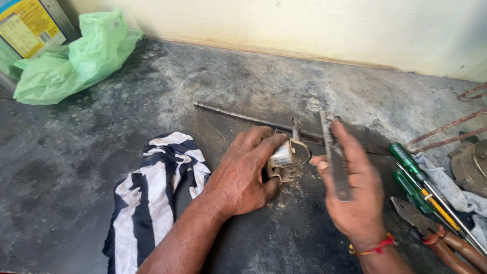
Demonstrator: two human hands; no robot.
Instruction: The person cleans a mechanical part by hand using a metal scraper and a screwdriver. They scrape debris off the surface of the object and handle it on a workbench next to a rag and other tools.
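My left hand [242, 172] grips a small metal part [286, 158] with a bracket and loop, pressing it against the dark concrete floor. My right hand [352, 195] holds a flat grey metal file [335, 152] upright, just to the right of the part, its upper end near a long thin metal rod [238, 115] lying on the floor behind. A red thread bracelet circles my right wrist.
A striped dark-blue and white cloth [152, 198] lies at left. Green-handled screwdrivers [411, 175] and brown-handled pliers [436, 236] lie at right beside a grey rag and a round metal part [472, 162]. A green plastic bag [76, 56] and a tin sit back left.
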